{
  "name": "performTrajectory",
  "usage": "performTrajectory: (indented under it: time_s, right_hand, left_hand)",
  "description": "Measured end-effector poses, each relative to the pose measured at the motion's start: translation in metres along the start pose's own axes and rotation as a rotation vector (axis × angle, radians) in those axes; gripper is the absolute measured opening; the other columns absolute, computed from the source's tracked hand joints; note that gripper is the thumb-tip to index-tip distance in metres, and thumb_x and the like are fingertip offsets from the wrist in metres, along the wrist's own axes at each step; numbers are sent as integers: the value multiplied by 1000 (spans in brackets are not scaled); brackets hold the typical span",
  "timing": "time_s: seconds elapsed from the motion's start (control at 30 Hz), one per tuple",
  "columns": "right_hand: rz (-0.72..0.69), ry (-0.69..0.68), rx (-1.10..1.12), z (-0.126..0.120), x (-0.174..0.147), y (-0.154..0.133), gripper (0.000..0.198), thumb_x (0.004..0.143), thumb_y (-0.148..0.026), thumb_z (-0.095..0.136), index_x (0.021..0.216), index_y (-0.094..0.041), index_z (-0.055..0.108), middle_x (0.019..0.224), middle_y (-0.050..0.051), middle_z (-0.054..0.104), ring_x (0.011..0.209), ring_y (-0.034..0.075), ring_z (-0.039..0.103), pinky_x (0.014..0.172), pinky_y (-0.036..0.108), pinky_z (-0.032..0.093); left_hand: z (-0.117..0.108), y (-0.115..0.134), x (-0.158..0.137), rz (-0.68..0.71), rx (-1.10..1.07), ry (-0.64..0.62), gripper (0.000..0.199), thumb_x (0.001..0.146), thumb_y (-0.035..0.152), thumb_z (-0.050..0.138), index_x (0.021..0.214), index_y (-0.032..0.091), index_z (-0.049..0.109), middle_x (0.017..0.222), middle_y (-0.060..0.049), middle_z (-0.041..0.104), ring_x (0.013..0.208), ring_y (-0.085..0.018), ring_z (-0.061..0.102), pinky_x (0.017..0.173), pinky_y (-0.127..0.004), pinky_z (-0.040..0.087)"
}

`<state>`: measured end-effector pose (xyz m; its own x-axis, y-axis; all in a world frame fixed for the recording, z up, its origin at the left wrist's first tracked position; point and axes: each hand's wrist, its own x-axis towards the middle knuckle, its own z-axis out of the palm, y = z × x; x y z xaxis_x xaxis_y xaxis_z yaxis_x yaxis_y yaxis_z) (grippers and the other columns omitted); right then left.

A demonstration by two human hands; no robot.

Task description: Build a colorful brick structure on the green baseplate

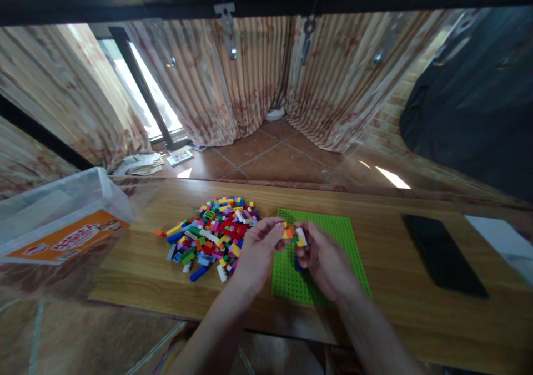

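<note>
Above a green studded baseplate (pixel 320 219), my two hands meet around small toy bricks. My left hand (pixel 260 250) pinches an orange and yellow brick piece (pixel 288 232) between thumb and fingers. Close against it, my right hand (pixel 325 256) grips a white brick (pixel 301 237), with bits of green and yellow beside it. Whether these pieces are joined, I cannot tell. Part of a blue brick (pixel 298 264) shows below my right fingers; my hand hides the rest. Left of my hands lies a heap of mixed coloured bricks (pixel 212 236).
A clear plastic box (pixel 112 197) with an orange label stands at the left. A black phone-like slab (pixel 443 256) and white paper (pixel 499 239) lie to the right on the wooden table (pixel 141 253). Behind are curtains (pixel 258 81) and a tiled floor.
</note>
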<state>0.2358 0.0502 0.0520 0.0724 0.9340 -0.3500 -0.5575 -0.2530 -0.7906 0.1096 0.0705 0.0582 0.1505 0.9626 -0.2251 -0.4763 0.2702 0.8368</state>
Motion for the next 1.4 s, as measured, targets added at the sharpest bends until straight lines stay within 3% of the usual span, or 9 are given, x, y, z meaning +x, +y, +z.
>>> performTrajectory:
  time_s: [0.17,0.4,0.67,0.87,1.07,1.23,1.4]
  right_hand:
    - [7,-88,-69,4,-4,2,42,76,-57,70,92,-18,66,71,-3,57,49,6,47,35,14,34]
    - [-131,-44,-169,5,-1,10,33,73,-46,77,83,-19,63,64,-5,54,45,4,43,35,14,31]
    - [-129,-27,-154,7,-2,12,35,70,-47,79,81,-19,63,61,-5,55,42,3,39,34,14,26]
    - [-76,-25,-38,11,-3,10,34,67,-45,81,78,-17,64,63,-4,55,43,2,38,34,13,25]
    - [20,-40,62,11,-2,7,34,67,-42,82,77,-16,63,66,-3,57,47,2,39,35,11,24]
    - [-13,-29,21,11,-1,5,34,68,-44,81,78,-17,62,66,-4,56,44,2,34,34,13,20]
    - [-103,19,-113,8,0,5,36,68,-48,80,78,-19,62,62,-6,53,42,2,32,35,15,18]
  left_hand:
    - [3,-5,1,165,203,-25,20,75,30,73,87,15,69,70,1,66,60,-9,58,57,-19,46]
    - [4,-12,1,163,211,8,18,75,29,71,85,14,70,73,0,67,59,-9,57,56,-20,46]
    - [5,-15,1,94,103,78,21,72,28,75,85,13,73,67,1,64,53,-5,47,53,-17,41]
    - [4,-16,3,51,-98,77,21,67,27,79,81,12,73,64,1,61,53,-5,49,49,-16,36]
    - [2,-4,1,-184,-334,89,18,66,18,72,81,12,66,67,0,60,57,-6,55,55,-16,44]
    - [0,2,0,-302,-294,91,19,73,29,65,80,13,61,65,1,57,47,-3,47,42,-13,29]
    - [1,1,-3,-324,-97,-43,39,71,49,72,77,14,58,62,4,50,40,-1,35,37,-15,13]
